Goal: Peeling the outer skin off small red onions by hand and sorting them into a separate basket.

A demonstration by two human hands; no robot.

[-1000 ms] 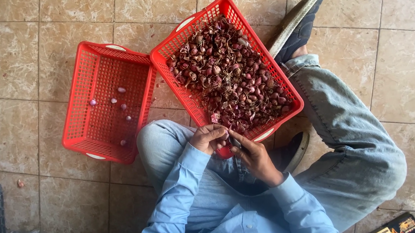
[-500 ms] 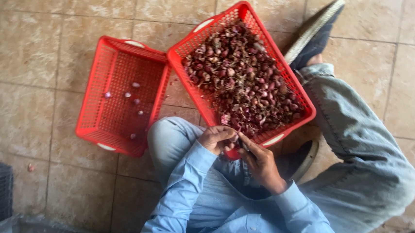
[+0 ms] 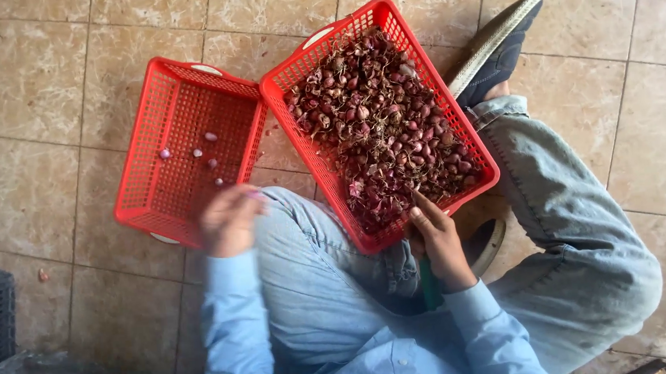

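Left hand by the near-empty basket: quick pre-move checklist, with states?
1. Left hand over the near-empty basket: ok, at its near edge.
2. Peeled shallot in the fingertips: cannot tell, blurred.
3. Space in that basket: ok, only a few pieces.
4. Right hand at the full basket: ok, fingers on its near rim.
5. Green-handled tool under the right hand: cannot tell, mostly hidden.

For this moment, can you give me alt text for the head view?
A seated person's left hand reaches over a nearly empty red plastic mesh basket, blurred, while the right hand rests at the rim of a second red basket full of small purple-red shallots on a tiled floor.
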